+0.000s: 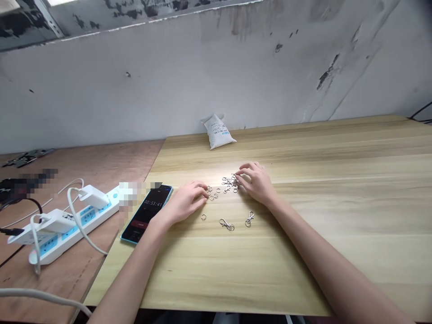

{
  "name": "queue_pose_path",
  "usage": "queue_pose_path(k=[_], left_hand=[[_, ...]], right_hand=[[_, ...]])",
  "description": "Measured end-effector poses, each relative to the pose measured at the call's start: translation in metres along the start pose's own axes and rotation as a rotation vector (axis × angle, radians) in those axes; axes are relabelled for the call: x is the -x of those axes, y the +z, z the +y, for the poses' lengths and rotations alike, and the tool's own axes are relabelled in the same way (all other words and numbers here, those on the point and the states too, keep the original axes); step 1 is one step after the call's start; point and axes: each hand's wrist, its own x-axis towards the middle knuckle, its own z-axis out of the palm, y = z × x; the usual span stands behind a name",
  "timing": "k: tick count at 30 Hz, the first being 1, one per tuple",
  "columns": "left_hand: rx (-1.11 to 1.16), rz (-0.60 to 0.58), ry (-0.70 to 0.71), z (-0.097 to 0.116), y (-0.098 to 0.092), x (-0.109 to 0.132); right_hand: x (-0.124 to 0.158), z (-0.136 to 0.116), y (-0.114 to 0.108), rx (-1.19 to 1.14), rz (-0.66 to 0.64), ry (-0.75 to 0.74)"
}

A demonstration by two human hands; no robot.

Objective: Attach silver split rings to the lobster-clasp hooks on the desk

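My left hand (184,202) rests on the pale wood-grain table (286,274), its fingertips beside several small metal split rings (213,193). My right hand (254,182) lies to the right, with its fingertips at a tangled pile of swivel clasps (230,181). Nearer me lie a lone split ring (204,217) and two separate clasps (227,224) (249,218), each with a ring attached. Neither hand visibly holds anything, though the fingers hide part of the pile.
A smartphone (146,213) showing a timer lies left of my left hand. A white power strip (67,225) with plugged-in chargers sits on a lower brown wooden board (101,166). A white sachet (218,132) leans at the table's far edge against a stained wall (168,85).
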Motion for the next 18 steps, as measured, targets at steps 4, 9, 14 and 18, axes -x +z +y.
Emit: queue_pose_path(k=[4, 9, 14, 18], left_hand=[[0.020, -0.011, -0.055, 0.008, -0.002, 0.022], [-0.007, 0.012, -0.132, 0.004, 0.007, 0.030], [-0.058, 0.135, -0.112, 0.018, 0.012, 0.018], [-0.069, -0.041, 0.105, 0.045, 0.019, 0.016]], right_hand=[[0.000, 0.005, 0.007, -0.106, -0.064, 0.091], [0.000, 0.002, 0.010, -0.128, -0.108, 0.095], [0.000, 0.002, 0.012, -0.117, -0.124, 0.088], [-0.001, 0.000, 0.014, -0.082, -0.138, 0.095]])
